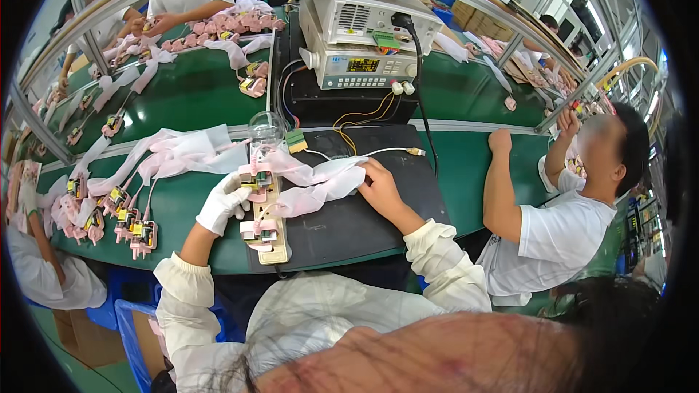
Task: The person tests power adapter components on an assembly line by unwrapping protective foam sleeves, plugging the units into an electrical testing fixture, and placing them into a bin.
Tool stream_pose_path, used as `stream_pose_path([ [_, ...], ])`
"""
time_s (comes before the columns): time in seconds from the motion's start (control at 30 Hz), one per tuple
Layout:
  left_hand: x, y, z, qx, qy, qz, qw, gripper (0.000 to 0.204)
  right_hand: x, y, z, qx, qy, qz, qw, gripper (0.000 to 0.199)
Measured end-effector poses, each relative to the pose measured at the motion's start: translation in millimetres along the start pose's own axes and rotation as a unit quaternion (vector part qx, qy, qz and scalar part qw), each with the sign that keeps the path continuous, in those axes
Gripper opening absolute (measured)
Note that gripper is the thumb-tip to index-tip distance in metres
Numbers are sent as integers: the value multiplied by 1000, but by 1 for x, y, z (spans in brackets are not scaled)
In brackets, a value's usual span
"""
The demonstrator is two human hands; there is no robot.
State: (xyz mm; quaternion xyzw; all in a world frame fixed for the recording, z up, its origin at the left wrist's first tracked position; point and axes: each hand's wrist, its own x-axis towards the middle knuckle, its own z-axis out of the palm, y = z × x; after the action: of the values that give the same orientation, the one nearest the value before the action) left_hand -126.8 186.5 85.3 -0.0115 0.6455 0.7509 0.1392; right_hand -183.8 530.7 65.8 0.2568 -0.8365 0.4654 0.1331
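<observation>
My left hand (222, 204), in a white glove, rests on a pink-wrapped plug part (256, 182) plugged into a beige power strip (271, 240). A second pink-wrapped part (260, 230) sits lower on the same strip. My bare right hand (378, 188) presses on the end of a pink plastic bag (320, 182) lying across a black mat (364, 218). Whether the right hand grips the bag or only lies on it I cannot tell.
Several pink-bagged parts (120, 218) lie on the green bench (182, 94) at my left. A grey test instrument (364, 33) with wires stands behind the mat. A person in a white shirt (553, 233) sits at my right; other people's hands (156, 25) work at the far side.
</observation>
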Motion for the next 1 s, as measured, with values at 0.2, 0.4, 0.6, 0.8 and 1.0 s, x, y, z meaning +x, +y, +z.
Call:
stream_pose_path([
  [0.2,4,-8,0,-35,7,11,999,40,0,7,4,8,41,-10,999,15],
  [0.4,5,-7,5,-33,20,15,999,39,0,3,1,-27,24,21,999,19],
  [0.6,6,-6,9,-29,27,38,999,40,7,11,3,34,63,10,997,23],
  [0.8,6,-6,8,-50,6,66,996,44,3,2,14,-10,81,-85,993,29],
  [1.0,-2,-8,0,-110,5,81,991,49,4,-11,10,4,51,-37,998,35],
])
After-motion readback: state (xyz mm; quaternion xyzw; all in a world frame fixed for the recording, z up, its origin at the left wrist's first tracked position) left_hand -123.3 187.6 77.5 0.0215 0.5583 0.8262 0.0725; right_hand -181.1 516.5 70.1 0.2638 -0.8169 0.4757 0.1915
